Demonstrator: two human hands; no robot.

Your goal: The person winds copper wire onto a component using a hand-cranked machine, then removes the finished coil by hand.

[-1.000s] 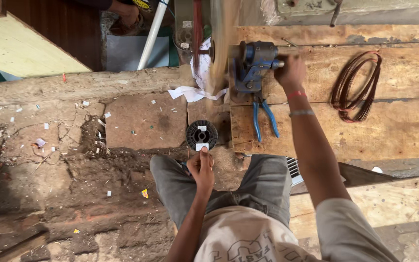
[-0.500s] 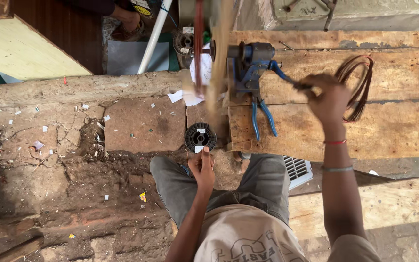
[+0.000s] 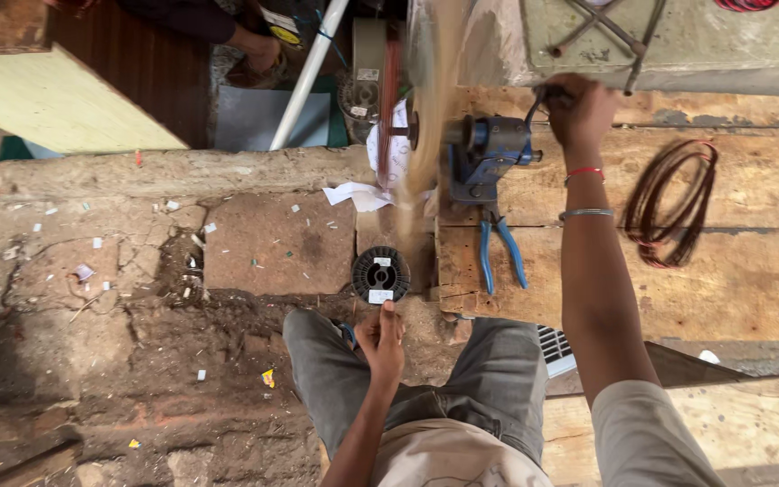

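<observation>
My right hand [image 3: 579,108] grips the crank handle of a blue hand winder [image 3: 489,149] fixed to the wooden bench [image 3: 732,289]. A blurred spinning part [image 3: 430,117] turns at the winder's left side. My left hand [image 3: 380,341] is pinched just below a black wire spool [image 3: 380,273] that stands on the stone floor against the bench edge; a thin wire in the fingers cannot be made out. Blue-handled pliers [image 3: 498,252] lie on the bench under the winder.
A coil of reddish-brown wire [image 3: 673,207] lies on the bench to the right. Paper scraps [image 3: 353,194] lie near the winder. A white pipe [image 3: 308,72] leans at the top, next to another person's hand [image 3: 259,50]. A yellow board [image 3: 56,104] sits top left.
My right hand swung round with the crank, out to the right and then back up to the top of the winder. The left hand stayed under the spool.
</observation>
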